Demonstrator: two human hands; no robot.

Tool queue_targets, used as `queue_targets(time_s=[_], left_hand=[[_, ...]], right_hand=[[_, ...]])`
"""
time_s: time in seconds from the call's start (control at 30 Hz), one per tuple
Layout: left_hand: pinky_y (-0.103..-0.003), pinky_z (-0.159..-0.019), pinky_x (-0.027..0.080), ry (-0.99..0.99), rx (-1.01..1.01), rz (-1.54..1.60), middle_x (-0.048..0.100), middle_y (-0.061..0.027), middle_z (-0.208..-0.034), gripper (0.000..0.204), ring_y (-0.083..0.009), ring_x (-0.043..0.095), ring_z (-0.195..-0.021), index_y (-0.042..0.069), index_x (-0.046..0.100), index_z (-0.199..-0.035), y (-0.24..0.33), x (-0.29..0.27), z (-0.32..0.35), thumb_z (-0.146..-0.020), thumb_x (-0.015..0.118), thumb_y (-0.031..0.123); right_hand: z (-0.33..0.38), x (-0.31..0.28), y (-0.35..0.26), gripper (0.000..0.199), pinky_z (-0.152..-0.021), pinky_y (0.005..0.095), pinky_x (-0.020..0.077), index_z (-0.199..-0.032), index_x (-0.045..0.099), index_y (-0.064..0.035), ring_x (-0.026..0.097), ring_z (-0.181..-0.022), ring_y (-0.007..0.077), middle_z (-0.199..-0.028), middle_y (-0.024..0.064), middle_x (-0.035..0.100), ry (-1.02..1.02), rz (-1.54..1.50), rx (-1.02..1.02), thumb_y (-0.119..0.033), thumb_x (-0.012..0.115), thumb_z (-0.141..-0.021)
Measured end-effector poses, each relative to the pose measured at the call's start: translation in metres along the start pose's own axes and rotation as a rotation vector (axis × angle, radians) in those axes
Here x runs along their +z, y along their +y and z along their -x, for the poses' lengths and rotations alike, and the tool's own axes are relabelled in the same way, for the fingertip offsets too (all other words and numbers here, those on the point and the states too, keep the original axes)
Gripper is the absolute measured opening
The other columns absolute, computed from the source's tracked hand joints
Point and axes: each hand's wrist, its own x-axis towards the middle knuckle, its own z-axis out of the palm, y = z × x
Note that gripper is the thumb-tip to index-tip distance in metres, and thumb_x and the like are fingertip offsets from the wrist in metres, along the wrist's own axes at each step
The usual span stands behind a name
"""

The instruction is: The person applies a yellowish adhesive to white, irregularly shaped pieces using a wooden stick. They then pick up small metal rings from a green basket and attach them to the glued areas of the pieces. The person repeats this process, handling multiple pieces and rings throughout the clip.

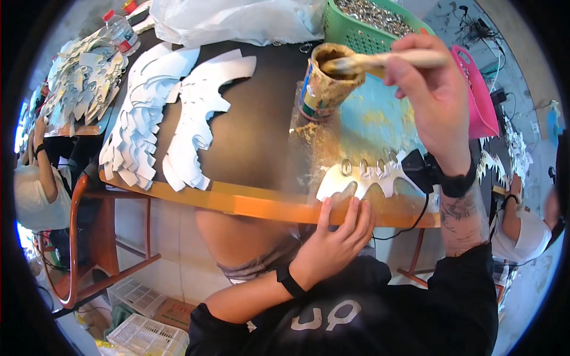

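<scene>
My right hand (436,95) is closed round the pale wooden handle of a brush (409,59). The brush's bristle end dips into the mouth of a glue-crusted can (323,89); the tip is hidden inside. At the table edge lies a white piece with a scalloped edge (329,183), with several metal rings (364,172) along its upper side. The outstretched fingers of my left hand (335,237) rest at its near edge. A black strap and small black device circle my right wrist.
Two overlapping stacks of white curved pieces (136,118) (199,115) lie left on the dark table. Behind stand a clear plastic bag (237,21), a green basket of metal parts (356,31) and a pink basket (475,101). A cable hangs near my right wrist. People sit at both sides.
</scene>
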Motion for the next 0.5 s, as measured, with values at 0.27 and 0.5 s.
queue_targets(time_s=[0.27, 0.5], left_hand=[[-0.071, -0.117, 0.030, -0.077, -0.007, 0.075, 0.051, -0.0116, -0.154, 0.057, -0.0346, 0.042, -0.149, 0.011, 0.058, -0.144, 0.000, -0.001, 0.008, -0.095, 0.060, 0.041], [-0.060, -0.117, 0.033, 0.051, -0.030, 0.227, 0.059, -0.0165, -0.146, 0.053, -0.0358, 0.051, -0.139, 0.008, 0.068, -0.130, -0.016, -0.025, 0.030, -0.090, 0.074, 0.041]], right_hand=[[0.078, -0.062, 0.014, 0.039, -0.084, 0.0322, 0.0509, -0.121, 0.064, -0.0016, 0.067, -0.095, 0.0224, -0.103, 0.0088, 0.069, -0.368, 0.488, 0.166, -0.013, 0.081, -0.087], [0.149, -0.109, 0.044, 0.037, -0.096, 0.0428, 0.0498, -0.106, 0.071, -0.0013, 0.062, -0.112, 0.0375, -0.117, 0.0183, 0.064, -0.190, 0.729, 0.279, -0.030, 0.082, -0.086]])
